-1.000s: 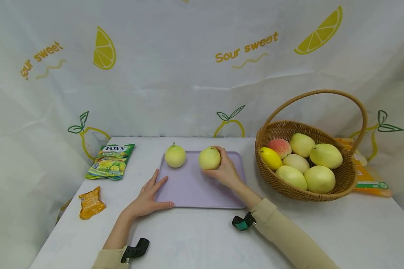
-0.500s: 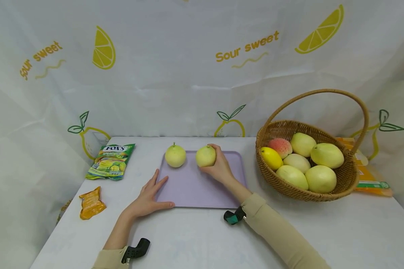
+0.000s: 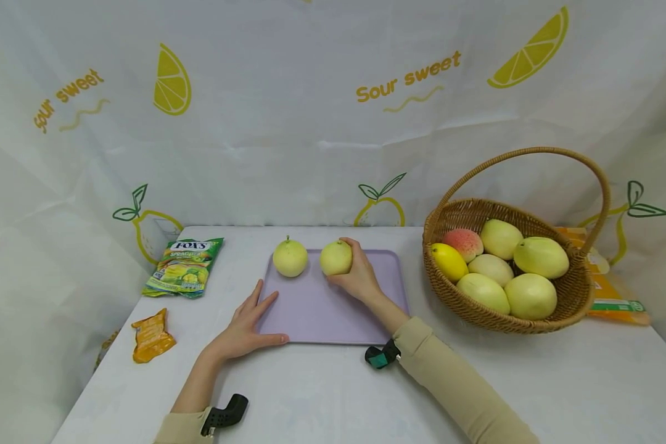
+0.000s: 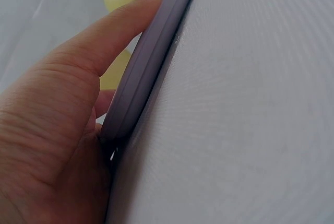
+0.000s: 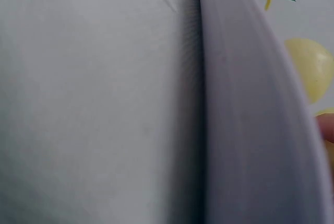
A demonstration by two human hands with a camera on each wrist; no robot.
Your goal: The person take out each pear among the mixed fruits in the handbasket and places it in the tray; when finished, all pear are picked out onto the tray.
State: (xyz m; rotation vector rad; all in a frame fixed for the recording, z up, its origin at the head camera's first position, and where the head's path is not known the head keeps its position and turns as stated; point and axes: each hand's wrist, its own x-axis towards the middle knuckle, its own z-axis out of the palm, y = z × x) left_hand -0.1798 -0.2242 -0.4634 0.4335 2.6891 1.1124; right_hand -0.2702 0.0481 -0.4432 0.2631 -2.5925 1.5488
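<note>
My right hand [image 3: 359, 274] grips a round pale yellow-green pear [image 3: 335, 258] over the back middle of the lilac tray [image 3: 333, 314]. Its thumb is at the front and its fingers are behind; whether the pear touches the tray cannot be told. A second pear [image 3: 290, 258], stem up, sits at the tray's back left corner. My left hand [image 3: 246, 327] rests at the tray's front left corner with fingers spread. In the left wrist view its thumb [image 4: 120, 25] lies along the tray rim [image 4: 141, 67]. Only the right hand's fingertips show in the right wrist view.
To the right stands a wicker basket [image 3: 579, 296] with a tall handle, holding a peach [image 3: 463, 244], a lemon [image 3: 449, 262] and several pale green fruits. At left lie a green candy bag [image 3: 183, 267] and an orange packet [image 3: 152, 336]. Orange packaging [image 3: 616, 302] lies behind the basket.
My right hand has moved the held pear a little to the left, closer to the other pear. The left hand and the tray have stayed in place.
</note>
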